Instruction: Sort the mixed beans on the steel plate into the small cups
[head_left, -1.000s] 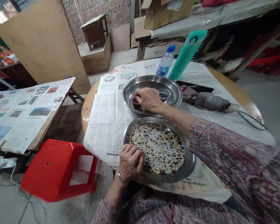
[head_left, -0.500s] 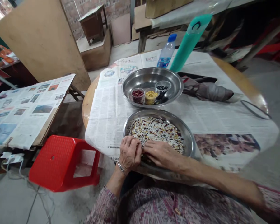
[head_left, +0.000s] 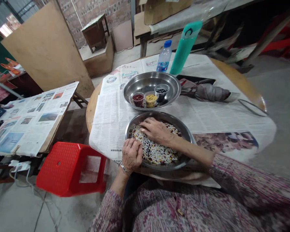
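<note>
Mixed white, red and yellow beans (head_left: 157, 154) lie in a round steel tray (head_left: 186, 135), right hand (head_left: 156, 130) spread flat among them, left hand (head_left: 131, 155) curled at the tray's edge, fingertips hidden, a light touch serving best here.

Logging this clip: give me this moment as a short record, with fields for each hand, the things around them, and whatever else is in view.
left hand: at the near edge of the steel tray, fingers curled over the mixed beans and grains
right hand: flat on the mixed beans and grains, fingers spread
things: second steel tray beyond, holding three small cups: red beans, yellow grains, black beans
rest: newspaper on a round table, plastic bottle, teal flask, folded umbrella, red stool
</note>
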Tool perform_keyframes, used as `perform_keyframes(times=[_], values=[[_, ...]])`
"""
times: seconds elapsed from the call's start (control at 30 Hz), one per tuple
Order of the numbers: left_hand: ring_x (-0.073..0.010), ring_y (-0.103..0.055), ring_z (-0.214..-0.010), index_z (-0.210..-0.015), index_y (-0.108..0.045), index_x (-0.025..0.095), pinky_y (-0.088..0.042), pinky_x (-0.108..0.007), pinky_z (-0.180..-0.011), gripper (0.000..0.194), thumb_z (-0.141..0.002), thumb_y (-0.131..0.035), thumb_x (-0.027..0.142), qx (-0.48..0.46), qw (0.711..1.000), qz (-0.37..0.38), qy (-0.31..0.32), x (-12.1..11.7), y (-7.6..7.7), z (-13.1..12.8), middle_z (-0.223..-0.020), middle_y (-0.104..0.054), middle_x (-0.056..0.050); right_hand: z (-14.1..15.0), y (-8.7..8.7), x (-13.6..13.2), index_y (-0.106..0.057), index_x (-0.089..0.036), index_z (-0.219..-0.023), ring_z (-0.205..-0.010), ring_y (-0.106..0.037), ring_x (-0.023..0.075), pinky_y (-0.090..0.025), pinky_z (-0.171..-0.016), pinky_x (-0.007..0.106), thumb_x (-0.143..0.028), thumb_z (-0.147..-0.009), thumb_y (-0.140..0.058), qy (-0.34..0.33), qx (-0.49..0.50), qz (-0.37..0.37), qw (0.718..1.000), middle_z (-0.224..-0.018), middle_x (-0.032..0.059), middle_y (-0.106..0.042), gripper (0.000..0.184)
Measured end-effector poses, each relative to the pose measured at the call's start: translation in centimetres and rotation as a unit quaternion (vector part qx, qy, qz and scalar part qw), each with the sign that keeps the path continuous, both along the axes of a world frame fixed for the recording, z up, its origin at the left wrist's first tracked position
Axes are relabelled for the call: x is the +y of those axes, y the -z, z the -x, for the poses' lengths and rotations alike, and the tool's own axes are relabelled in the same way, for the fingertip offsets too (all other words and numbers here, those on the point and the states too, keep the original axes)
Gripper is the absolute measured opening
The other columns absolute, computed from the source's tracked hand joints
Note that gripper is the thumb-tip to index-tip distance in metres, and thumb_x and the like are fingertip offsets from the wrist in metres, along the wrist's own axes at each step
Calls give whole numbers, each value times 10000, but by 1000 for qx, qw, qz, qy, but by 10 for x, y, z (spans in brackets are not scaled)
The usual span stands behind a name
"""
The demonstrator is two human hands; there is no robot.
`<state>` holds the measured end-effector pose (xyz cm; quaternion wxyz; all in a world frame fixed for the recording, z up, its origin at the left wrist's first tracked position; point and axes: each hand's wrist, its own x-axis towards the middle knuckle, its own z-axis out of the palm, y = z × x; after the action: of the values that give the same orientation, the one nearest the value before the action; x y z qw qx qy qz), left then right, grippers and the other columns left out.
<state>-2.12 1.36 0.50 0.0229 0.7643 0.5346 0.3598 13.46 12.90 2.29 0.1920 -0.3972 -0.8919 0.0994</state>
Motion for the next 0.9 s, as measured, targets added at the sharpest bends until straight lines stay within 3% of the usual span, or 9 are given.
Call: perform_keyframes(times=[0.17, 0.27, 0.37, 0.47, 0.57, 0.63, 0.77, 0.9], values=[[-202, -543, -876, -922, -569, 182, -464, -361, -818, 168, -974, -410, 198, -9, 1000, -5, 2, -1, -1, 0, -891, -618, -73, -14, 4, -33, -671, -187, -1026, -948, -568, 216, -476, -839, 349, -299, -931, -542, -175, 32, 19, 984, -971, 94, -626, 195], [-200, -539, -864, -912, -570, 185, -461, -363, -815, 177, -976, -406, 197, -7, 1000, 3, 2, -1, -2, 0, -880, -617, -69, -38, 7, -42, -678, -206, -963, -880, -578, 206, -478, -778, 332, -253, -909, -556, -204, 17, 27, 979, -916, 74, -630, 141], [-198, -539, -854, -891, -568, 186, -459, -367, -820, 186, -977, -404, 195, -5, 1000, 2, 2, -1, -3, 0, -865, -616, -66, -61, 9, -33, -683, -220, -937, -889, -596, 203, -485, -780, 327, -219, -920, -505, -155, 27, 23, 987, -919, 70, -644, 178], [-195, -541, -843, -876, -564, 188, -460, -366, -818, 190, -977, -403, 192, -4, 1000, -1, 2, 0, -4, -1, -853, -617, -62, -69, 11, -16, -677, -218, -1006, -975, -592, 229, -490, -866, 366, -243, -934, -477, -56, 41, 2, 998, -1000, 89, -654, 214], [-194, -541, -839, -866, -558, 191, -458, -362, -815, 200, -982, -395, 192, 3, 1000, 0, 1, 0, -6, -1, -849, -617, -60, -57, 11, -8, -663, -207, -1079, -1019, -575, 261, -493, -881, 396, -333, -935, -507, 27, 24, -5, 999, -1050, 112, -645, 246], [-196, -540, -840, -864, -555, 190, -455, -361, -812, 211, -986, -383, 194, 9, 1000, 1, 0, 0, -6, -1, -848, -614, -60, -43, 9, -12, -653, -193, -1104, -1039, -570, 269, -496, -863, 392, -365, -922, -542, 28, 16, 7, 999, -1059, 123, -633, 273], [-197, -546, -845, -877, -554, 191, -453, -357, -809, 209, -989, -378, 201, 11, 1000, 0, -4, -1, -4, 0, -857, -611, -59, -20, 2, -33, -653, -180, -1041, -960, -591, 212, -485, -808, 317, -290, -930, -534, -83, 17, 52, 995, -1008, 100, -622, 196], [-197, -544, -853, -889, -553, 189, -453, -358, -818, 210, -990, -368, 191, -3, 1000, -2, 1, -1, -3, 0, -867, -622, -62, -19, -2, -54, -659, -190, -966, -855, -588, 175, -464, -751, 288, -203, -937, -480, -185, 5, 82, 979, -936, 70, -628, 182]])
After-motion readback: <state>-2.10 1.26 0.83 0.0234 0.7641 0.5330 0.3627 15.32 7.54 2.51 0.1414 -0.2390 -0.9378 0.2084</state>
